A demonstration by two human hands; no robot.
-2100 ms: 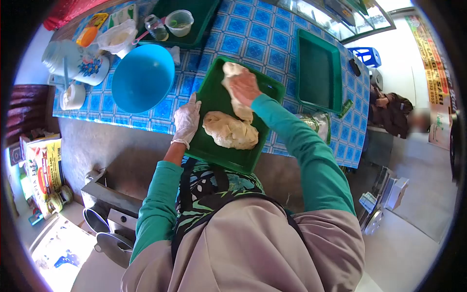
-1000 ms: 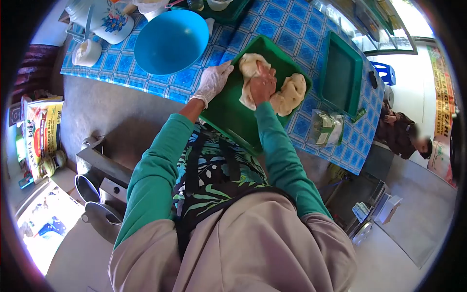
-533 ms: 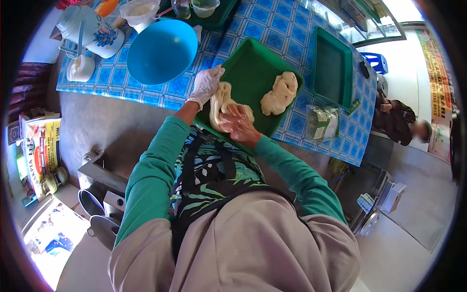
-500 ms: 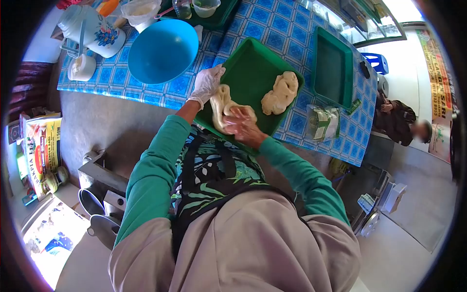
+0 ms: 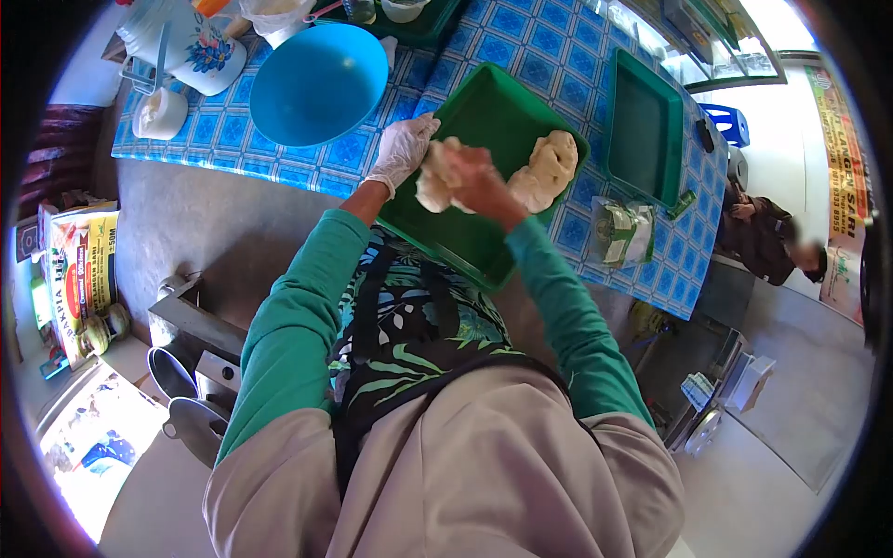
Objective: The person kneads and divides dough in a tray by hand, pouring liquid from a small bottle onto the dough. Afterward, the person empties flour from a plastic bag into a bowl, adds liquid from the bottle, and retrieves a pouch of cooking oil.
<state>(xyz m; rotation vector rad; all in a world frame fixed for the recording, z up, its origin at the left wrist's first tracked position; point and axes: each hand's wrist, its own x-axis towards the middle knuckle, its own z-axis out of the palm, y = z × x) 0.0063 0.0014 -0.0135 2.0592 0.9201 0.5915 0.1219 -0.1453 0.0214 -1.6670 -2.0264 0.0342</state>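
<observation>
A green tray point(image 5: 490, 98) lies at a slant over the table's near edge. My left hand point(image 5: 404, 152), in a clear plastic glove, grips its left rim. My bare right hand point(image 5: 479, 181), smeared by motion, is closed on a lump of pale dough point(image 5: 432, 189) in the tray's left half. The palm and fingers hide part of that lump. A second, twisted piece of dough point(image 5: 547, 170) rests against the right side of the tray, just past my right hand.
The table wears a blue checked cloth point(image 5: 569, 56). On it are a blue bowl point(image 5: 319, 84), a flowered white jug point(image 5: 209, 60), a white cup point(image 5: 161, 115), another green tray point(image 5: 644, 126) and a plastic packet point(image 5: 621, 232). A person point(image 5: 767, 237) sits at the far right.
My right hand has moved up and away from me, carrying the near part of the left dough, which is now bunched into a shorter lump. My left hand keeps the tray rim.
</observation>
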